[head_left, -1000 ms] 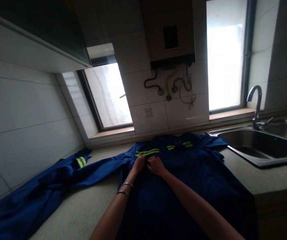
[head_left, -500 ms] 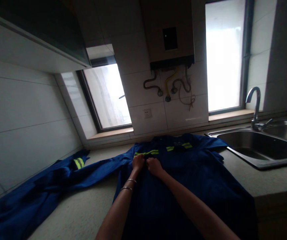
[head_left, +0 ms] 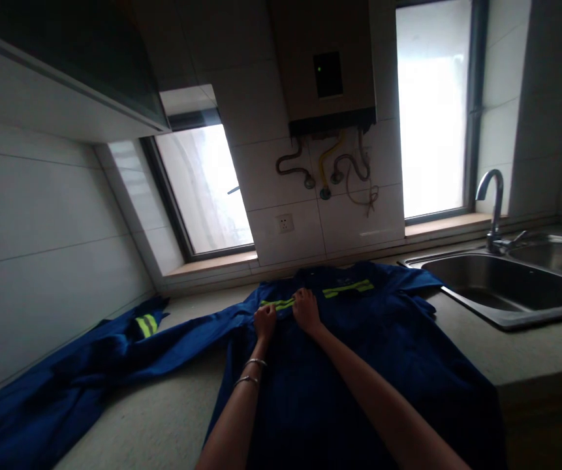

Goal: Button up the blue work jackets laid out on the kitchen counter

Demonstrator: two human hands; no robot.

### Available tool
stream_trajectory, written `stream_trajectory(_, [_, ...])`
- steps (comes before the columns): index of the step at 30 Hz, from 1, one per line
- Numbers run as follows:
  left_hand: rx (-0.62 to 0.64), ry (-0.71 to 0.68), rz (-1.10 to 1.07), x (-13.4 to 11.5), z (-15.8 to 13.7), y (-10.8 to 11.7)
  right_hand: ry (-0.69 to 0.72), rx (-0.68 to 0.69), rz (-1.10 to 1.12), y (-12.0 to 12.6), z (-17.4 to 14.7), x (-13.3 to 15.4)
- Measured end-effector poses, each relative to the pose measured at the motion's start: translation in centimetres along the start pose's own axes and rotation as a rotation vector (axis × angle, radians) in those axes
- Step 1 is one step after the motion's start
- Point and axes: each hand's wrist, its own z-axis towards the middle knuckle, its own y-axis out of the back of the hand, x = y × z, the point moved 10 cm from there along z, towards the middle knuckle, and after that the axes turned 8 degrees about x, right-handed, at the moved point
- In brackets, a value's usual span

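Note:
A dark blue work jacket (head_left: pixel 359 365) with yellow-and-grey reflective strips lies spread on the counter (head_left: pixel 173 405), collar toward the wall. My left hand (head_left: pixel 265 321) is closed on its cloth, just below the strip on the left side of the chest. Beside it, my right hand (head_left: pixel 306 311) has bent fingers gripping the cloth at the inner end of that strip; its fingertips are partly hidden. Two bracelets (head_left: pixel 250 370) circle my left wrist. One sleeve (head_left: pixel 183 339) stretches left toward bunched blue cloth (head_left: pixel 65 391) with a reflective band (head_left: pixel 147 326); where they join is unclear.
At the right, a double steel sink (head_left: pixel 510 281) with a chrome faucet (head_left: pixel 496 202) adjoins the jacket's other sleeve. A water heater (head_left: pixel 327 59) with hoses hangs above a wall socket (head_left: pixel 284 222). An upper cabinet (head_left: pixel 75 72) juts out at top left.
My right hand has shifted up and slightly right onto the end of the chest strip. My left hand has moved a little left and down, widening the gap. The view has turned slightly.

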Motion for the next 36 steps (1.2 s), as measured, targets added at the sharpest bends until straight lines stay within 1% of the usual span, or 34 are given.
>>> stream_trajectory(5, [-0.033, 0.003, -0.018, 0.0, -0.2, 0.3, -0.163, 0.053, -0.075, -0.6, 2.2, -3.8])
stream_trajectory(7, [-0.040, 0.009, -0.022, 0.1, -0.2, 0.4, -0.189, 0.056, -0.062, -0.6, 3.0, -5.4])
stream_trajectory(9, [-0.040, 0.009, -0.021, 0.1, -0.2, 0.3, -0.192, 0.069, -0.043, -0.4, 3.8, -7.1])
stream_trajectory(12, [-0.037, 0.006, -0.011, 0.1, -0.2, 0.2, -0.158, 0.092, 0.002, 0.0, 5.0, -9.2])
stream_trajectory(16, [-0.032, -0.013, 0.009, -0.6, -0.6, 0.2, -0.091, 0.072, 0.068, 0.9, 5.1, -10.6])
stream_trajectory(18, [-0.025, -0.069, 0.023, -1.5, -1.0, 0.1, -0.062, 0.045, 0.090, 1.3, 4.3, -10.7])
stream_trajectory(20, [-0.029, -0.209, 0.044, -3.3, -1.7, 0.1, -0.036, 0.018, 0.107, 1.5, 3.1, -10.5])
stream_trajectory(22, [-0.061, -0.365, 0.061, -5.2, -2.6, 0.4, -0.010, -0.007, 0.122, 1.8, 1.9, -10.1])
stream_trajectory(24, [-0.103, -0.442, 0.064, -6.4, -3.2, 0.8, 0.010, -0.033, 0.135, 2.2, 1.0, -9.6])
stream_trajectory(27, [-0.115, -0.465, 0.061, -8.5, -3.6, 0.6, 0.055, -0.086, 0.175, 3.1, 0.2, -8.6])
stream_trajectory(29, [-0.085, -0.495, 0.065, -10.7, -4.0, -0.3, 0.112, -0.112, 0.199, 3.9, -0.1, -7.6])
stream_trajectory(32, [-0.056, -0.510, 0.071, -13.7, -4.5, -1.7, 0.210, -0.104, 0.189, 4.8, -0.5, -6.1])
stream_trajectory(34, [-0.061, -0.479, 0.053, -14.6, -4.5, -2.2, 0.246, -0.092, 0.163, 5.3, -0.8, -5.5])
stream_trajectory(36, [-0.052, -0.428, 0.016, -14.3, -4.1, -2.5, 0.267, -0.072, 0.125, 5.6, -1.0, -5.2])
